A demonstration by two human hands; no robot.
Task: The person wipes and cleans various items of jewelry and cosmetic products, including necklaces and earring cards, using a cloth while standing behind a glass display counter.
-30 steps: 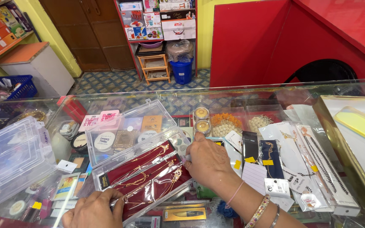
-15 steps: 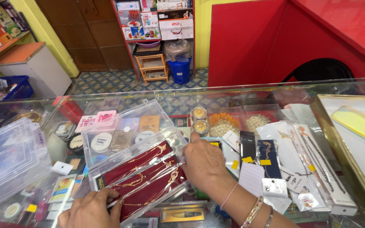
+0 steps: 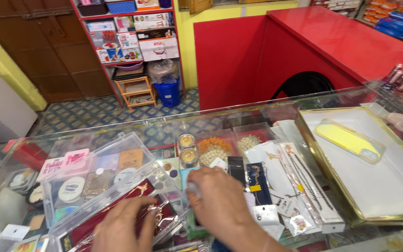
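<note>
- We see our left hand (image 3: 120, 231) low in the view, lying on the red card of gold-coloured necklaces (image 3: 131, 212) inside a clear plastic box (image 3: 117, 205); its fingers (image 3: 141, 207) are stretched forward, close together, resting flat on the chains.
- Our right hand (image 3: 222, 203) sits just beside it to the right, at the near right edge of that box; its fingers (image 3: 199, 179) are curled in and pinching something small and pale, though the view is too blurred for us to tell what.
- The box stands on the glass bench (image 3: 257, 116) at the lower left, with its clear lid (image 3: 94, 163) tilted open behind it, towards the far side.
- Through the lid and the glass we make out pink packets (image 3: 64, 161) and round white pots (image 3: 73, 186).
- Just beyond our right hand lie dark cards with chains (image 3: 253, 175) and long white cards of beaded necklaces (image 3: 299, 182), touching and overlapping one another.
- Two small round gold-topped tins (image 3: 187, 148) stand near the middle, with bead trays (image 3: 215, 149) beside them.
- To the right, a gold-rimmed white tray (image 3: 332, 182) holds a yellow phone case (image 3: 350, 140).
- Past the bench we see a red counter (image 3: 276, 51) and a shelf of boxes (image 3: 131, 32), with a blue bin (image 3: 168, 92) on the floor.
</note>
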